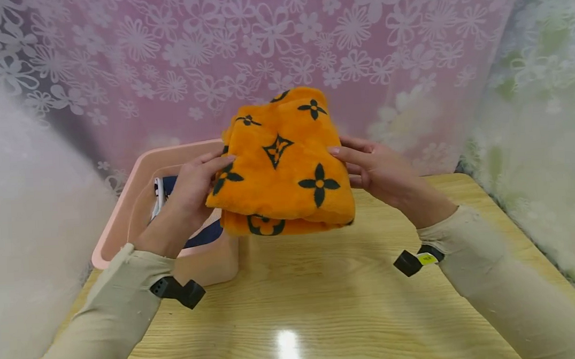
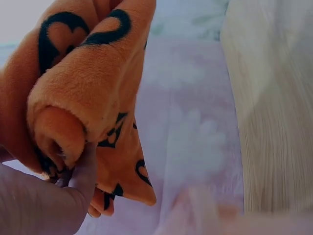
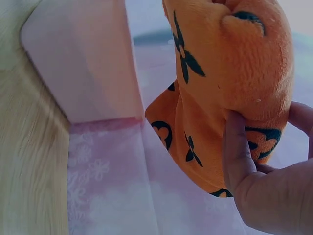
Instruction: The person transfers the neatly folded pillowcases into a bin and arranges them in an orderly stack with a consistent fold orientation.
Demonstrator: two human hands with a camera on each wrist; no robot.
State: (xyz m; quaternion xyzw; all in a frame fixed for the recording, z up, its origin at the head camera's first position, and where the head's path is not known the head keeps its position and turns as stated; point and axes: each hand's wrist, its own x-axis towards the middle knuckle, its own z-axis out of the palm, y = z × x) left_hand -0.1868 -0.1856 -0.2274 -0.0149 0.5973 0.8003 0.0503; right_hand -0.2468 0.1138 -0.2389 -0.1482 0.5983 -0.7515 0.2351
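A folded orange plush cloth (image 1: 288, 185) with dark flower and diamond motifs is held up in the air above the table. My left hand (image 1: 193, 186) grips its left side, thumb on top. On the opposite side my right hand (image 1: 376, 165) pinches the edge between thumb and fingers. The left wrist view shows a rolled fold of the cloth (image 2: 73, 93) beside the left hand (image 2: 44, 196). In the right wrist view the right thumb presses into the soft fabric (image 3: 234, 63), the other fingers partly hidden behind it.
A pink plastic bin (image 1: 120, 219) stands at the left of the wooden table (image 1: 321, 296), partly behind the left arm. Inside lies a dark blue and white fabric item (image 1: 205, 235). Pink floral curtain (image 1: 272, 46) hangs behind, with pale floral sheets at both sides.
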